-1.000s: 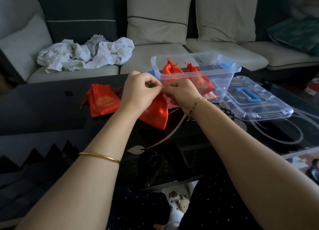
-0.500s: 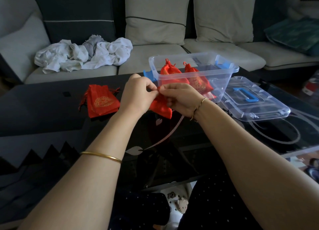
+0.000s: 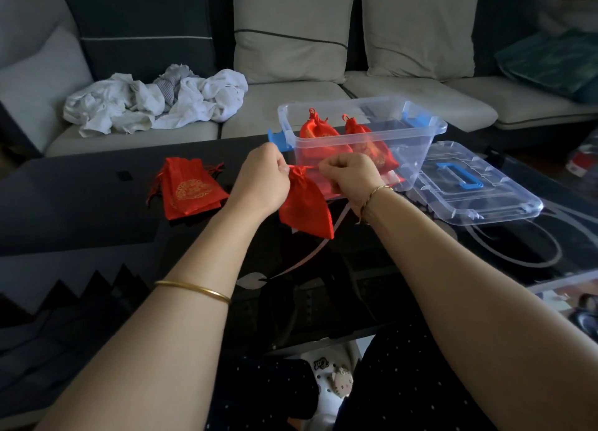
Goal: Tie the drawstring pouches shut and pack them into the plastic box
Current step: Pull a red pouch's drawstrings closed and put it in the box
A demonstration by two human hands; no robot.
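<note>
A red satin drawstring pouch (image 3: 305, 204) hangs between my hands above the dark glass table. My left hand (image 3: 263, 178) and my right hand (image 3: 351, 176) each pinch one end of its red drawstring, which is stretched taut between them over the gathered neck. Just behind stands the clear plastic box (image 3: 430, 128) with blue latches, and two tied red pouches (image 3: 318, 137) lie inside it. A small pile of flat red pouches (image 3: 189, 189) with gold print lies on the table to the left.
The box's clear lid (image 3: 504, 197) with a blue handle lies on the table to the right. A grey sofa (image 3: 417, 91) runs behind the table, with crumpled white cloth (image 3: 155, 102) on its left seat and cushions against the back.
My hands have drawn apart, stretching the drawstring taut, and the pouch's neck has gathered. The pouch hangs lower than half a second ago.
</note>
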